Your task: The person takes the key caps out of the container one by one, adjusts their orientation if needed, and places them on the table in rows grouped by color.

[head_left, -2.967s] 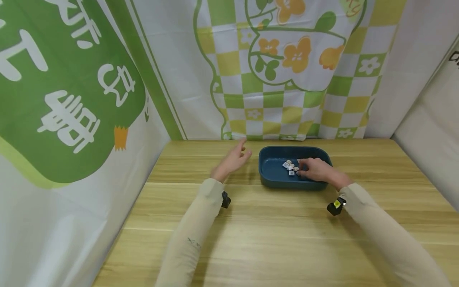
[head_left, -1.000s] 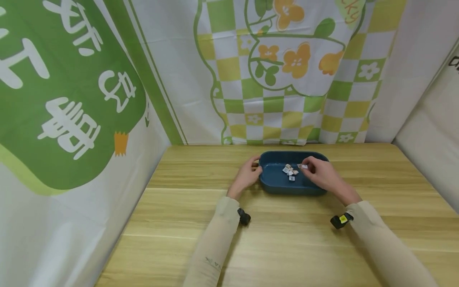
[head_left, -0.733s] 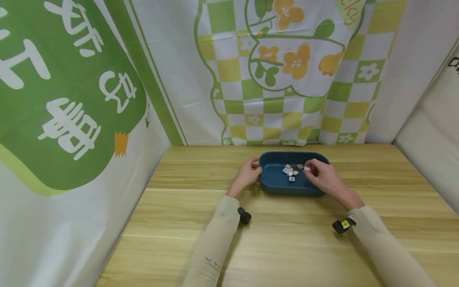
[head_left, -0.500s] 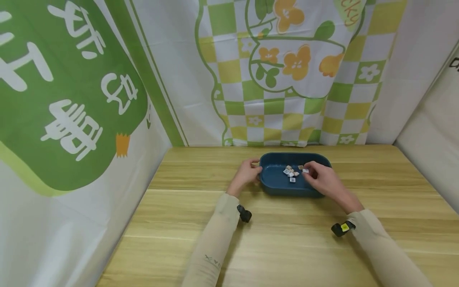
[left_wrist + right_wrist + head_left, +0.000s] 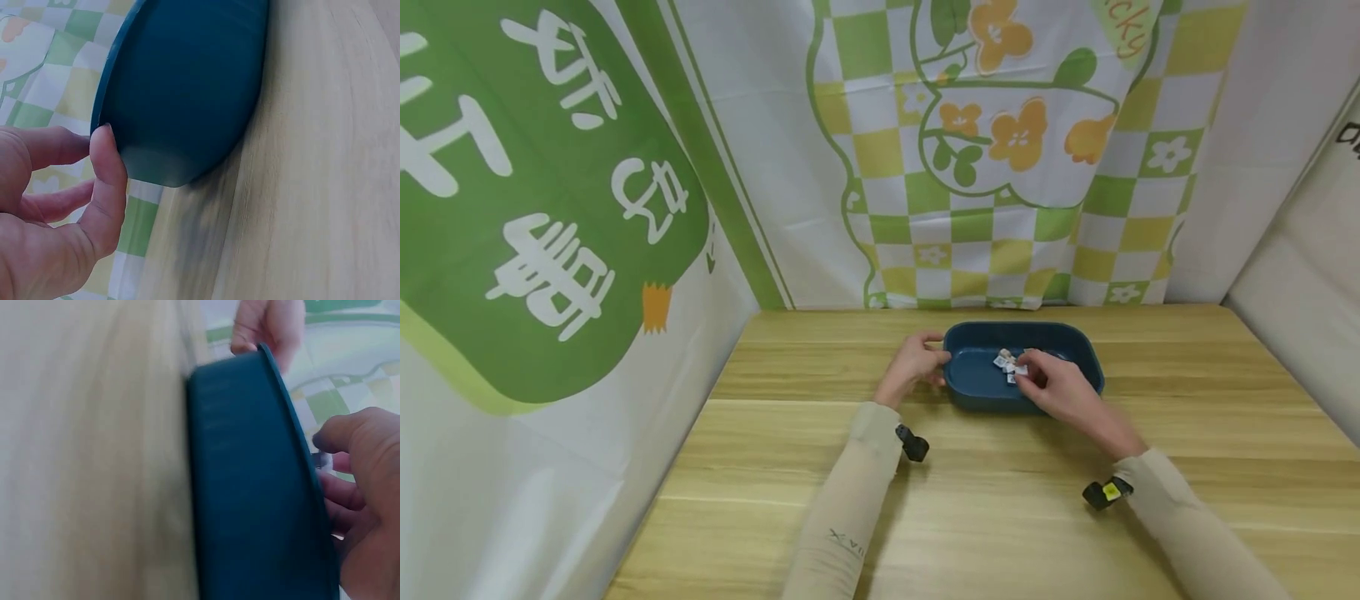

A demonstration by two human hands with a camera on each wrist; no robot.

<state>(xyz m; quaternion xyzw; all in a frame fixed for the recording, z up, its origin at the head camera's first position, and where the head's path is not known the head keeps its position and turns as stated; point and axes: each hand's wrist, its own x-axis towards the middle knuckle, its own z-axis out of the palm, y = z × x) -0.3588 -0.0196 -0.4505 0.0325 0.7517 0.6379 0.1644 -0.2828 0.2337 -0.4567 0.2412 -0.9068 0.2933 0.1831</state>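
A dark blue oval-cornered tray (image 5: pixel 992 403) stands near the back of the table, with several small whitish pieces (image 5: pixel 1003 360) inside, left of its middle. My left hand (image 5: pixel 912 367) pinches the tray's left rim; in the left wrist view the thumb and index finger of that hand (image 5: pixel 69 206) meet at the rim (image 5: pixel 109 69). My right hand (image 5: pixel 1060 390) is over the tray, a small white piece (image 5: pixel 1021 370) pinched at its fingertips, close to the pile. The right wrist view shows that piece (image 5: pixel 322 460) between the fingers of the right hand (image 5: pixel 375 487), partly hidden.
The wooden table (image 5: pixel 985 508) extends in front of the tray and to both sides. Behind it hangs a checkered, flowered cloth (image 5: pixel 970 217). A green and white cloth (image 5: pixel 550 250) hangs on the left, and pale cloth (image 5: pixel 1311 275) on the right. Each wrist carries a small black camera.
My left hand has come to the tray's rim from beside it and stayed there. My right hand has lifted a white piece, moved right, then back left over the pile.
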